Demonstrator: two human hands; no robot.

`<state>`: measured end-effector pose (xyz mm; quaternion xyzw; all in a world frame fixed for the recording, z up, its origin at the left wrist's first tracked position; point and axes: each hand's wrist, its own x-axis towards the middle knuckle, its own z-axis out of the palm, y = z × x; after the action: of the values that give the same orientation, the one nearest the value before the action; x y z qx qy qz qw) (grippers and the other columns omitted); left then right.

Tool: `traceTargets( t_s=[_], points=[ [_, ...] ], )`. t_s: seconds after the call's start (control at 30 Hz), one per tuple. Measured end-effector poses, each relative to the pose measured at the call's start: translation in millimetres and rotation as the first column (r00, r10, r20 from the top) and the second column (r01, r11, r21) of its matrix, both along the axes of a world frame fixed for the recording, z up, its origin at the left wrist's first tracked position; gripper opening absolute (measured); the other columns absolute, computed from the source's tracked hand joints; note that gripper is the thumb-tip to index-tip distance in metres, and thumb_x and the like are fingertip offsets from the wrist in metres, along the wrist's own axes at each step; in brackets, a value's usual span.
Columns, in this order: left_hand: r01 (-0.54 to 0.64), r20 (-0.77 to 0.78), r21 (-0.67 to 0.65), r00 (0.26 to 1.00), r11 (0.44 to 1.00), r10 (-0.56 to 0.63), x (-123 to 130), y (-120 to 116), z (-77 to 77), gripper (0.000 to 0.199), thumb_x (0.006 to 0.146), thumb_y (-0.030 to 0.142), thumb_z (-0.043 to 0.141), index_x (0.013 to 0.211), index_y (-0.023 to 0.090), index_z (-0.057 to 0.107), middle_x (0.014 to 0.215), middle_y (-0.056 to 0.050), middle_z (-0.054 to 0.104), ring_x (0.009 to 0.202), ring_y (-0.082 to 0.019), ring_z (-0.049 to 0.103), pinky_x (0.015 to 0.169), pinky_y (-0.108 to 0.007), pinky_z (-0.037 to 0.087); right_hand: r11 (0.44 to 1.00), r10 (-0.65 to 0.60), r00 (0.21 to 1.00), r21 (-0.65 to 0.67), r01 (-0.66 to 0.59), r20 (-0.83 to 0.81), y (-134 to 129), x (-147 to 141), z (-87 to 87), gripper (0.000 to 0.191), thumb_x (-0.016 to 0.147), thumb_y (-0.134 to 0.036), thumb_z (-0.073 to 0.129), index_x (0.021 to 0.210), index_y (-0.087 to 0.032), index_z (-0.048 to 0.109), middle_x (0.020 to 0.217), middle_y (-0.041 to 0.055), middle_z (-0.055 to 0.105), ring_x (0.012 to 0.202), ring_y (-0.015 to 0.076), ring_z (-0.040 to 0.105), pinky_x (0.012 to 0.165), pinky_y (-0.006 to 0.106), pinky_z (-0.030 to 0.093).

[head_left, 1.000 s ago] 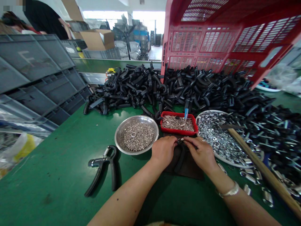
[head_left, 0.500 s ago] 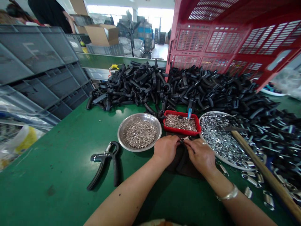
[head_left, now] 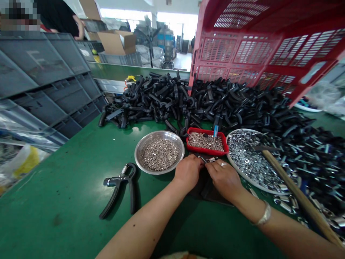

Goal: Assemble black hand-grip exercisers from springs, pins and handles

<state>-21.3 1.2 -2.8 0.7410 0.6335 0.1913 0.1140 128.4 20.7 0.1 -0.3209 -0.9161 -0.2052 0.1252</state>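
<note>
My left hand [head_left: 189, 172] and my right hand [head_left: 225, 179] meet over a dark pad [head_left: 208, 190], fingers pinched around a small metal piece with a spring [head_left: 211, 159]. The fingers partly hide the metal piece. Just beyond them is a red tray [head_left: 226, 149] of small pins, with a blue-handled tool [head_left: 216, 130] standing in it. Left of it, a steel bowl [head_left: 138, 158] holds tiny metal parts. A black hand grip with a spring [head_left: 132, 190] lies farther left. On the right, a white round tray [head_left: 244, 176] holds shiny metal pieces.
A wooden-handled hammer [head_left: 291, 180] lies across the right side. Black handles [head_left: 167, 97] are heaped along the back, below a tilted red crate [head_left: 237, 50]. Grey crates [head_left: 54, 68] are stacked at left, with a person [head_left: 58, 16] behind. Loose springs [head_left: 284, 205] lie at right.
My right hand has shifted slightly left and up, its fingers now extended over the piece. A thin metal part now shows near my left fingertips, and the spring sits slightly lower.
</note>
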Motion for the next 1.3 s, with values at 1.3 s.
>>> traceTargets(
  t_s=[1.3],
  points=[
    [0.216, -0.368, 0.005, 0.908, 0.976, -0.199, 27.1, 13.7, 6.3, 0.021, 0.089, 0.02, 0.033, 0.094, 0.018, 0.053, 0.093, -0.004, 0.054, 0.079, -0.015, 0.056, 0.067, -0.025, 0.046, 0.915, -0.029, 0.845, -0.354, -0.192, -0.534, -16.5, 47.3, -40.2, 0.059, 0.074, -0.002, 0.036, 0.131, -0.014, 0.033, 0.118, 0.013, 0.053, 0.114, 0.0229, 0.044, 0.093, 0.045, 0.043]
  ],
)
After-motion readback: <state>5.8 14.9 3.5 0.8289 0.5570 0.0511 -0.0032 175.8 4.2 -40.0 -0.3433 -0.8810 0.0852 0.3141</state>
